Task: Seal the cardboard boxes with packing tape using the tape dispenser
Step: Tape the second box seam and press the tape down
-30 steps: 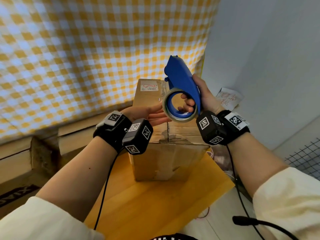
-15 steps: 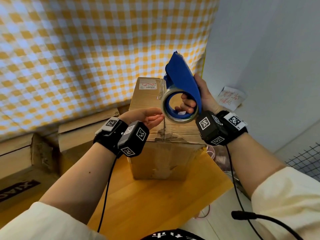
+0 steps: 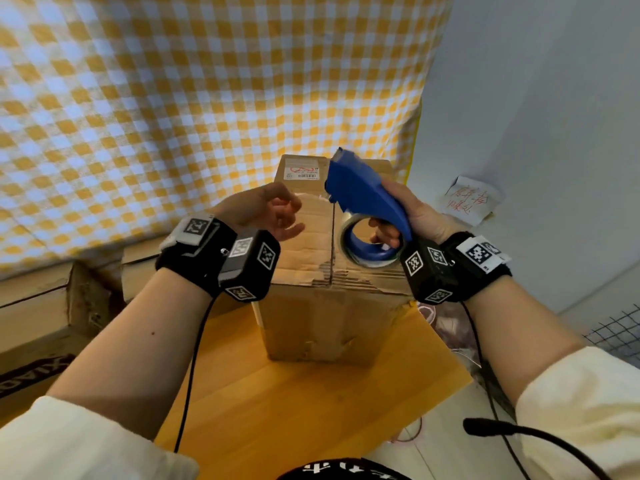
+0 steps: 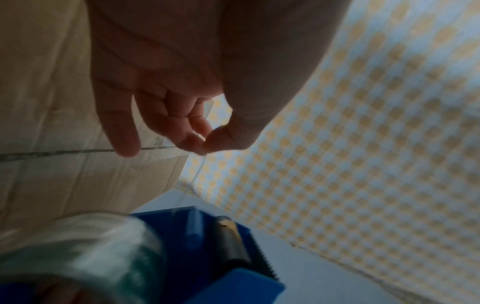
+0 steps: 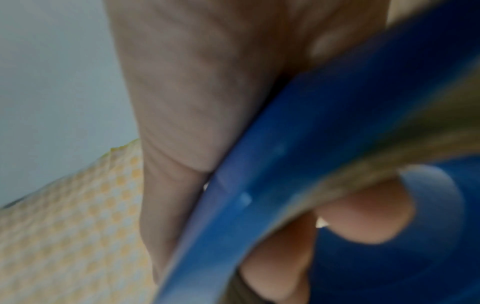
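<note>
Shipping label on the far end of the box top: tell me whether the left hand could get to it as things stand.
Probably yes. The left hand hovers over the cardboard box, just short of the shipping label, with nothing between them. But it pinches the clear tape end, so reaching would drag tape from the tape dispenser.

Yellow checked curtain (image 3: 207,98), pale wall (image 3: 536,98), wooden table (image 3: 294,410)

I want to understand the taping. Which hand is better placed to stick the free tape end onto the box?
Left. The left hand pinches the clear tape end above the cardboard box, while the right hand grips the blue tape dispenser.
</note>
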